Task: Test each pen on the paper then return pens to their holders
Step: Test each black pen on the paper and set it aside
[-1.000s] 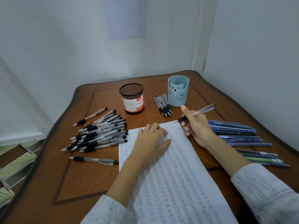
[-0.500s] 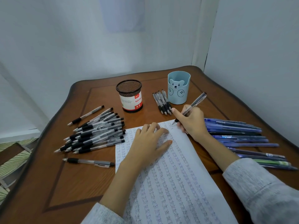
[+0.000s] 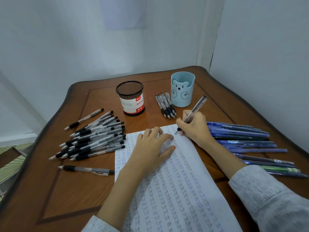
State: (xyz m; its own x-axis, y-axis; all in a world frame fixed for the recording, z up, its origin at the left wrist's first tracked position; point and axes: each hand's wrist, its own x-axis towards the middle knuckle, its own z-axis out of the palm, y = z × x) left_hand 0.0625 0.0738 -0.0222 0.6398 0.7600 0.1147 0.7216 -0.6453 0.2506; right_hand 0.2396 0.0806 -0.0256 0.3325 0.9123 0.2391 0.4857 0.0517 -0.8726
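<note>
Pen in use (image 3: 195,109): long axis slants, tip down and toward the near left, touching the top edge of the paper (image 3: 184,190), butt end raised toward the far right, near the blue bear cup (image 3: 181,91). It has a clear barrel, a dark grip by the tip and a dark clicker end. The right hand (image 3: 195,129) grips it, fingers (image 3: 181,122) curled round the grip section. The left hand (image 3: 150,148) lies flat on the paper, fingers (image 3: 155,131) spread and straight, holding nothing. The paper is lined and covered in rows of small handwriting ("test", as far as I can read). A black mesh holder (image 3: 131,97) stands left of the cup, with a short row of pens (image 3: 165,106) between them. A pile of black-grip pens (image 3: 93,139) lies left of the paper, a lone pen (image 3: 87,169) nearer, and blue pens (image 3: 242,136) lie on the right of the tabletop (image 3: 66,198).
</note>
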